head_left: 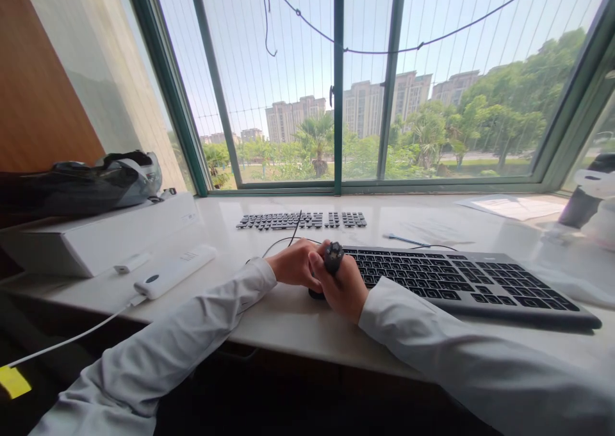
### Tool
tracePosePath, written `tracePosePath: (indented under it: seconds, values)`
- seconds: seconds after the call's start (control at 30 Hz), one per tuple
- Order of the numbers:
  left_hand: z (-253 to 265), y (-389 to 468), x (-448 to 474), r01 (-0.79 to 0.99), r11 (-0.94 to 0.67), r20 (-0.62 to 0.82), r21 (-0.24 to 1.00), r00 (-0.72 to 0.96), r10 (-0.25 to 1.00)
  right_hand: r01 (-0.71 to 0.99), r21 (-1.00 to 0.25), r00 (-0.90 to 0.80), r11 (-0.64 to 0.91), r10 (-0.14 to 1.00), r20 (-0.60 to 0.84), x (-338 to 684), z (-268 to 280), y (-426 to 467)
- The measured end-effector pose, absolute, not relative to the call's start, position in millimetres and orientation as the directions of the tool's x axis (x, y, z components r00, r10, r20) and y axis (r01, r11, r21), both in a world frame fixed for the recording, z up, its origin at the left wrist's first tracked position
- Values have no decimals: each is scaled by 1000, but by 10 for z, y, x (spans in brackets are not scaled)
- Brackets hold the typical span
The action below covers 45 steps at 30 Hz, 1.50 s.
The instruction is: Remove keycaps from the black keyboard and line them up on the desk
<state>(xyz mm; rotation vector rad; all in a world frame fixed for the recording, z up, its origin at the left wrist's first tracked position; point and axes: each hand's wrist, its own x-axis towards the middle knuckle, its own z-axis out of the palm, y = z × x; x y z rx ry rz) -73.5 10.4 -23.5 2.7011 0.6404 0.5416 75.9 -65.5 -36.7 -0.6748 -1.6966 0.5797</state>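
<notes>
A dark keyboard (413, 298) with its keycaps off lies on the white desk, stretching to the right. My right hand (348, 289) is closed around a screwdriver (333, 257) over the keyboard's left end. Only the dark, ridged butt of its handle shows, pointing up towards me; its shaft and tip are hidden. Right beside it, my left hand (294, 264) is at the keyboard's left end with its fingers bent. What those fingers grip is hidden behind my right hand. Loose black keycaps (302, 221) lie in rows behind the hands.
A thin cable (296, 228) runs behind my left hand. A blue slim tool (406, 239) lies behind the keyboard. On the left are a white power bank (175, 273) with a cable and a white box (96, 237) bearing a dark bag. Papers (512, 207) lie by the window.
</notes>
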Motion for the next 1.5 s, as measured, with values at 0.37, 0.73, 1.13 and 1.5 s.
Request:
tracePosePath:
  seconds: [0.37,0.73,1.13,1.5]
  values:
    - [-141,38,-703,346,-888,506,303,731,458,-53,-697,1,715,698,716,804,-318,-515]
    - [-199,15,-582,396,-740,482,543,574,662,-438,-731,110,523,839,533,856,-212,-224]
    - [-168,47,-614,445,-789,527,424,587,615,-556,-685,101,471,856,507,906,-135,-223]
    - [-47,247,-848,611,-742,624,276,474,622,-568,-674,140,472,862,487,985,-48,-229]
